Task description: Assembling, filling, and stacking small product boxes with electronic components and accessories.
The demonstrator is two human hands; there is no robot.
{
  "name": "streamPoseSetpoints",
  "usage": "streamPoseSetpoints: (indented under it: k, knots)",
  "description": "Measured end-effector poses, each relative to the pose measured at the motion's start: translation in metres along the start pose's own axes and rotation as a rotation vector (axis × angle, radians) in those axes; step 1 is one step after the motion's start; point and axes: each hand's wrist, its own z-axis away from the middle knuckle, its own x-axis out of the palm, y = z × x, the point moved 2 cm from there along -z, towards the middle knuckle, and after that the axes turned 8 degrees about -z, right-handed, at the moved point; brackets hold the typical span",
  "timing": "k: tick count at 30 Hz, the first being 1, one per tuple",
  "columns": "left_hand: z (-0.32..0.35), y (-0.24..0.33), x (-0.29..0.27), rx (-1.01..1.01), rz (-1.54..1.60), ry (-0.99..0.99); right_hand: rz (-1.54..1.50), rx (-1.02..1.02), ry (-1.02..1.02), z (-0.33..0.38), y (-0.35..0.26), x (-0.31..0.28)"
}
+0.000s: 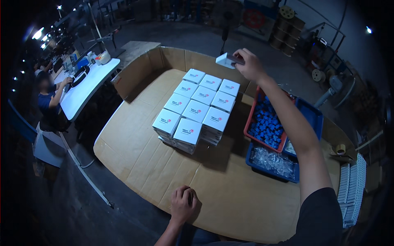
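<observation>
Several small white cardboard boxes (196, 110) with a red mark stand in neat stacks, packed side by side on the cardboard-covered table (143, 151). Raised at the far side, beyond the stacks and to their right, my right hand (248, 65) grips a flat white box (226, 60) by its right end, with the arm stretched across the bins. Close to the table's front edge rests my left hand (184, 203), its fingers curled in. Whatever lies inside those fingers, if anything, is hidden.
On the right, a red bin (247, 130) holds small blue parts. Blue trays (310, 117) stand around it, one with clear plastic pieces (273, 160). Cardboard walls (172, 58) edge the far side. A roll of tape (340, 149) sits far right. Another person (48, 96) works at a white table (92, 84).
</observation>
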Motion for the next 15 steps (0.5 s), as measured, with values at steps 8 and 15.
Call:
streamPoseSetpoints:
  k: [8, 15]
  knots:
    - [0.012, -0.001, 0.001, 0.079, -0.005, 0.093, -0.198, -0.11, 0.344, 0.207, -0.19, -0.098]
    - [0.018, -0.008, 0.017, 0.135, 0.003, 0.186, -0.3, -0.015, 0.644, 0.388, -0.266, -0.112]
